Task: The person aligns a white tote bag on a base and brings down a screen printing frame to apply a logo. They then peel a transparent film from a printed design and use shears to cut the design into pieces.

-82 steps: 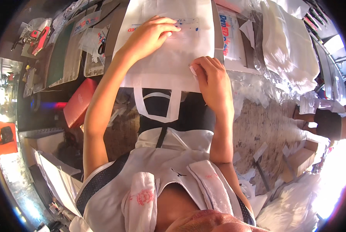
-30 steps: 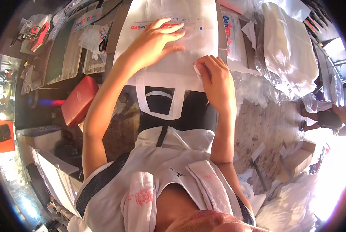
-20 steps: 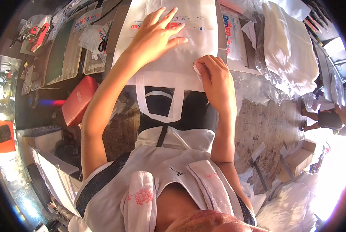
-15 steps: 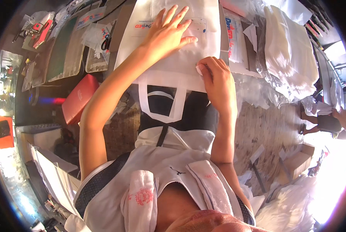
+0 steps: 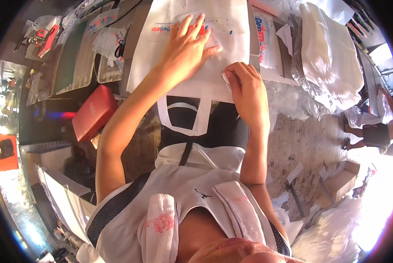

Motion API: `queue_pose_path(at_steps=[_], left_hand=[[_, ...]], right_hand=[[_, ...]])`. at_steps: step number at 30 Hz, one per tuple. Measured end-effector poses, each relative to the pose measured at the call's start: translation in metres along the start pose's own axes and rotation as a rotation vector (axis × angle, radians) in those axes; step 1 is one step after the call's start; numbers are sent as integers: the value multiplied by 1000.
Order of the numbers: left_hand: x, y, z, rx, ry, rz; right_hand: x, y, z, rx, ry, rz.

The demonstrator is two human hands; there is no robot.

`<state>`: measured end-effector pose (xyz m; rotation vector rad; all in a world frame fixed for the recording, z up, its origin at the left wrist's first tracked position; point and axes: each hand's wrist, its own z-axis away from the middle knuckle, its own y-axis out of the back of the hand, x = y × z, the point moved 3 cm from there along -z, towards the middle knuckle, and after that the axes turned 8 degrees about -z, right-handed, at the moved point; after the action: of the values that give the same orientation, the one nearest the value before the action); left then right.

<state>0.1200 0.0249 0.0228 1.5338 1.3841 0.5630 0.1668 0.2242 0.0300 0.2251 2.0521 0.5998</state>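
left hand drawn back, right hand at bag edge, apart

The scene is looked down on from a wide fisheye camera worn on the head, with the view kept upright. The wearer's pale jersey is caught very close at the lower centre, the left hand, right hand and white bag are framed farther off at the upper centre, and straight edges are bent near the rim.
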Motion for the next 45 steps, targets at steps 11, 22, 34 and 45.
queue_pose_path(at_steps=[11,22,34,45], left_hand=[[-13,-16,-31,-53,10,-90],[-1,-7,-9,-45,19,41],[-14,-33,-34,-26,74,-53],[-10,-19,-20,-62,2,-17]], right_hand=[[-1,-2,-2,-18,-21,21],[1,0,-1,-14,-6,28],[-1,-1,-3,-32,-32,46],[-3,-3,-3,-39,-29,59]])
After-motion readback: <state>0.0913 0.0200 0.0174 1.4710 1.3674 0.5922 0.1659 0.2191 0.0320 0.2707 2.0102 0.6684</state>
